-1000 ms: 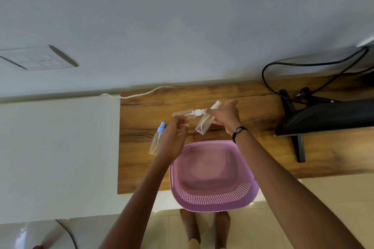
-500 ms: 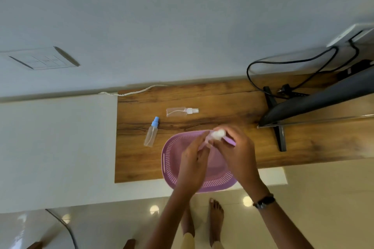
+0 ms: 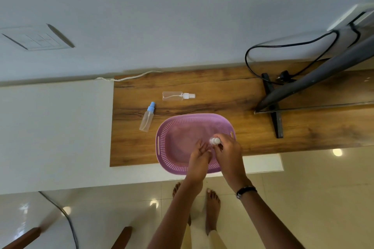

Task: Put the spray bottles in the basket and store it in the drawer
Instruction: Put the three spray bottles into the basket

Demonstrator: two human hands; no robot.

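Observation:
A purple perforated basket (image 3: pixel 168 137) sits at the front edge of the wooden top (image 3: pixel 222 95). Over its right half my right hand (image 3: pixel 227 152) is closed on a clear spray bottle (image 3: pixel 215 140); only the white cap shows above my fingers. My left hand (image 3: pixel 199 154) is beside it, fingers touching the bottle's lower part, which is hidden. Two more bottles lie on the wood behind the basket: a clear one with a white nozzle (image 3: pixel 176 96) and a clear one with a blue cap (image 3: pixel 147 117).
A dark monitor (image 3: pixel 315 85) on a black stand (image 3: pixel 273 107) leans over the right of the wood, with black cables (image 3: pixel 283 44) behind. A white cord (image 3: pixel 129 77) runs along the back left. White cabinet surface lies left; my bare feet stand on tiles below.
Both hands carried one clear bottle from behind the basket down over the basket's inside. The other two bottles now lie on the wood. The view shifted downward.

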